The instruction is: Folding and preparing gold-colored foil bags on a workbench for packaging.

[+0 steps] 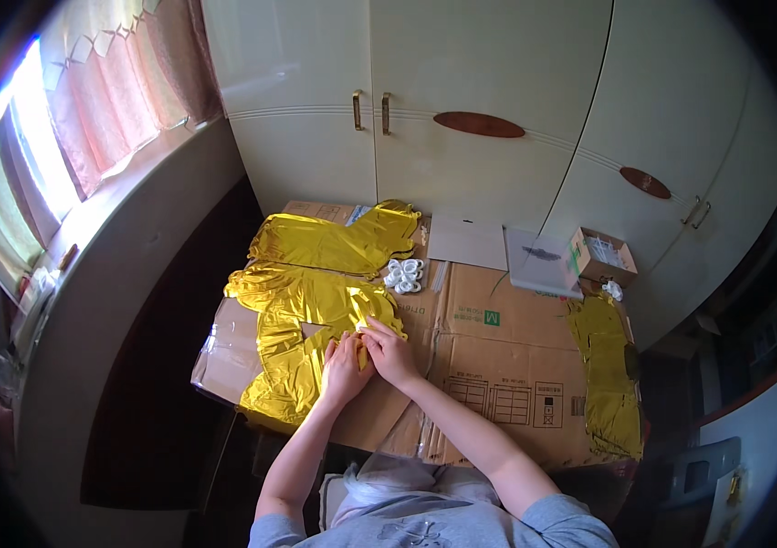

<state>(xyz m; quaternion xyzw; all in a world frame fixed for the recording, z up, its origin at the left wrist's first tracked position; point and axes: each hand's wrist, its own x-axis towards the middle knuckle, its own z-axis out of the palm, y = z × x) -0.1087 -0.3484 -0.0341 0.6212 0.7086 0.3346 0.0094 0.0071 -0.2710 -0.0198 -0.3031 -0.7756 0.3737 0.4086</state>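
From the head camera, a flattened gold foil balloon (302, 333) lies on the left part of the cardboard sheet (489, 361) spread over the tabletop. It is shiny, crinkled and uninflated, with a triangular cut-out near its middle where the brown cardboard shows through. Its long axis runs from the far left edge of the cardboard toward the near edge, slanting slightly.

The left hand (343, 370) and the right hand (390, 352) meet at the balloon's right edge, their fingers pinched together on the foil there.

I count three gold foil pieces: this one, a second balloon (338, 242) just beyond it lying crosswise, and a third (609, 374) well apart at the right, running near to far. One white ribbon bundle (404, 275) sits between the first two. One small open box (602, 255) stands at the far right.
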